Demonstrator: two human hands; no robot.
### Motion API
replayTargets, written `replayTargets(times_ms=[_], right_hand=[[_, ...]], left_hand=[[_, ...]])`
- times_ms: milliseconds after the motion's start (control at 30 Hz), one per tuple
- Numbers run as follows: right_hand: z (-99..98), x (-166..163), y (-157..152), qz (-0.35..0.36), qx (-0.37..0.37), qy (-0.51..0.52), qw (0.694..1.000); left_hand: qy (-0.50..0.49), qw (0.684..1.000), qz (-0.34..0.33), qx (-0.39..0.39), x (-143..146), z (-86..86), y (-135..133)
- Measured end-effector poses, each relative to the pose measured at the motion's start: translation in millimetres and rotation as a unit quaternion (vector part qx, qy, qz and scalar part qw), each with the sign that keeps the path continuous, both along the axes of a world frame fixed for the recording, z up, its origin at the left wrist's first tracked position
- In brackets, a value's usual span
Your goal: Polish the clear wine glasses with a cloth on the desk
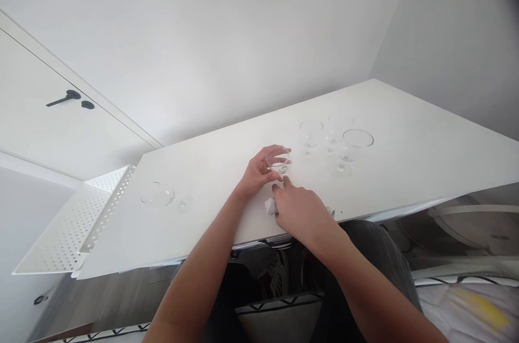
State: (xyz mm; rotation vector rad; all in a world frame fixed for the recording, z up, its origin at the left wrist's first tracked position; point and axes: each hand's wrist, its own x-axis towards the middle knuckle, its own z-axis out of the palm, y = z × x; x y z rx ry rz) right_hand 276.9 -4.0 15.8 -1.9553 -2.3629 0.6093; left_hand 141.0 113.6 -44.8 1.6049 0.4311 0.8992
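My left hand point(259, 172) is wrapped round a small clear glass point(278, 161) that stands on the white table point(405, 170) near its front edge. My right hand point(298, 208) is just below the glass, fingers curled, with a small white cloth or wad point(270, 205) under its thumb side. Its index finger reaches up to the glass's base.
Three clear stemmed glasses point(311, 134) point(336, 129) point(354, 145) stand upright behind and to the right. Another clear glass point(159, 194) lies on its side at the table's left. A white perforated rack point(81, 213) hangs off the left edge. A door with a black handle point(65, 98) is at far left.
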Motion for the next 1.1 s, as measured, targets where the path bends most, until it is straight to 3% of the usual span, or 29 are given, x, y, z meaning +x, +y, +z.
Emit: replayTargets(times_ms=[267,467,667,1100], right_hand=[[8.6,3.2,-3.0,-0.017,-0.038,0.016,0.999],[11.6,26.3,-2.9,-0.053,-0.046,0.035,0.997],[12.0,48.4,-1.7,-0.089,-0.035,0.009,0.995],[9.5,49.0,-0.6,-0.091,-0.028,0.006,0.995]], left_hand=[[0.012,0.999,-0.038,-0.016,-0.2,-0.4,1.7],[0.010,1.000,0.026,-0.009,-0.5,1.4,1.3],[0.028,0.998,0.049,-0.024,-0.9,3.1,-0.8],[0.024,0.994,0.086,-0.058,-1.3,1.8,0.8]])
